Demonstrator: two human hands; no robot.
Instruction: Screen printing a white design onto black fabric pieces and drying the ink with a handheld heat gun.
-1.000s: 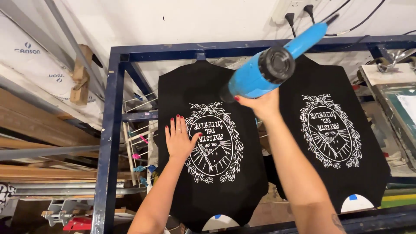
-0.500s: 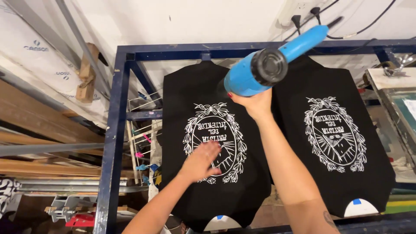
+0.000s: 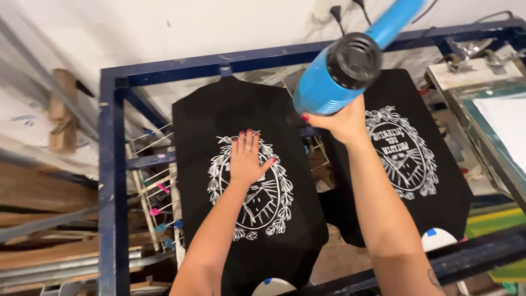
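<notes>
A black shirt with a white oval wreath print lies stretched over a platen inside a dark blue metal frame. My left hand rests flat on the upper part of that print, fingers together. My right hand grips a blue heat gun with a black nozzle end, raised between the two shirts. A second black shirt with the same kind of white print lies on the platen to the right, partly hidden by my right arm.
A screen-printing screen in a pale frame stands at the right edge. Wooden boards and metal rails lie at the left. Wire racks with coloured clips hang inside the frame. A white wall with plugged cords is behind.
My left hand has slid up the print from its lower part to its upper part. The heat gun has drifted slightly to the right and the view has shifted.
</notes>
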